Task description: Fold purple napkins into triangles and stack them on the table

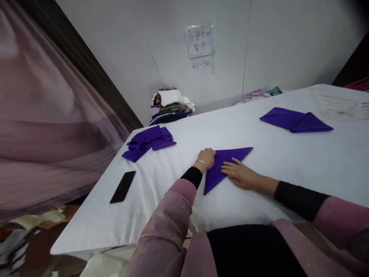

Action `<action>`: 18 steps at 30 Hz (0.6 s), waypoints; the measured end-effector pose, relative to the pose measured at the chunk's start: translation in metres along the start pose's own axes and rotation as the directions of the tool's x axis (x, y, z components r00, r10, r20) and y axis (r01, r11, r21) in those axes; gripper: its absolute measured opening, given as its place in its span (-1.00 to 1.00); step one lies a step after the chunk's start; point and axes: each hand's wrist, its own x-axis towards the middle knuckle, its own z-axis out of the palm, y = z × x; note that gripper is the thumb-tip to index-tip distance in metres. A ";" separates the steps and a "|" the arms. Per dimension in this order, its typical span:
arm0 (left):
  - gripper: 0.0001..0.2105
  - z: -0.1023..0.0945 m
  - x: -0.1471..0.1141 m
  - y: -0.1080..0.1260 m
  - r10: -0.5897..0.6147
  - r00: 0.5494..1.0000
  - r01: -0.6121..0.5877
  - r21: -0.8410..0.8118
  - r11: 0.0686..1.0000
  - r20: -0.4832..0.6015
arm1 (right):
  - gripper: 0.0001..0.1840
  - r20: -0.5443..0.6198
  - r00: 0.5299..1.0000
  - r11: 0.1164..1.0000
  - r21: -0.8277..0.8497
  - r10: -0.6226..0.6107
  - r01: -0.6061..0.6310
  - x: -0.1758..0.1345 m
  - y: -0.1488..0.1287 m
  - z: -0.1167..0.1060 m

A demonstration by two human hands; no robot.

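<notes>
A purple cloth napkin [216,170], folded into a triangle, lies flat on the white-covered table [178,161] in front of me. My left hand [206,157], with a bracelet at the wrist, has its fingers curled down at the napkin's upper left corner. The fingertips are partly hidden there. Across the napkin's lower right edge, my right hand [240,174] rests palm down with fingers stretched out and slightly spread.
Crumpled purple napkins [148,140] lie at the table's far left. A black phone [123,187] is nearer me, and a folded purple napkin [295,120] sits at the right. Behind the table are stacked clothes [173,105] and a paper sign [200,44] on the wall.
</notes>
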 end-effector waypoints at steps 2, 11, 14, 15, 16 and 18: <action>-0.73 -0.003 -0.004 -0.001 0.012 1.000 -0.013 0.009 1.000 0.026 | -0.47 0.013 0.999 0.999 0.006 -0.038 0.038 0.004 -0.005 0.001; -0.69 -0.002 -0.057 -0.014 0.009 0.996 -0.008 -0.009 1.000 0.090 | -0.43 -0.006 0.986 0.985 0.042 -0.166 0.166 -0.013 0.008 -0.004; -0.66 0.001 -0.070 -0.014 0.011 0.997 -0.009 -0.028 1.000 0.078 | -0.43 0.009 0.971 0.968 0.082 -0.238 0.237 -0.018 -0.001 -0.004; -0.66 0.001 -0.072 -0.014 0.013 0.997 -0.010 -0.035 0.999 0.074 | -0.42 0.006 0.967 0.963 0.096 -0.255 0.253 -0.019 -0.005 -0.003; -0.65 0.002 -0.074 -0.013 0.014 0.997 -0.012 -0.042 0.999 0.071 | -0.42 0.002 0.963 0.957 0.111 -0.270 0.268 -0.019 -0.010 -0.002; -0.64 0.003 -0.076 -0.014 0.018 0.998 -0.014 -0.053 0.998 0.066 | -0.44 -0.030 0.956 0.945 0.149 -0.291 0.292 -0.019 -0.017 -0.001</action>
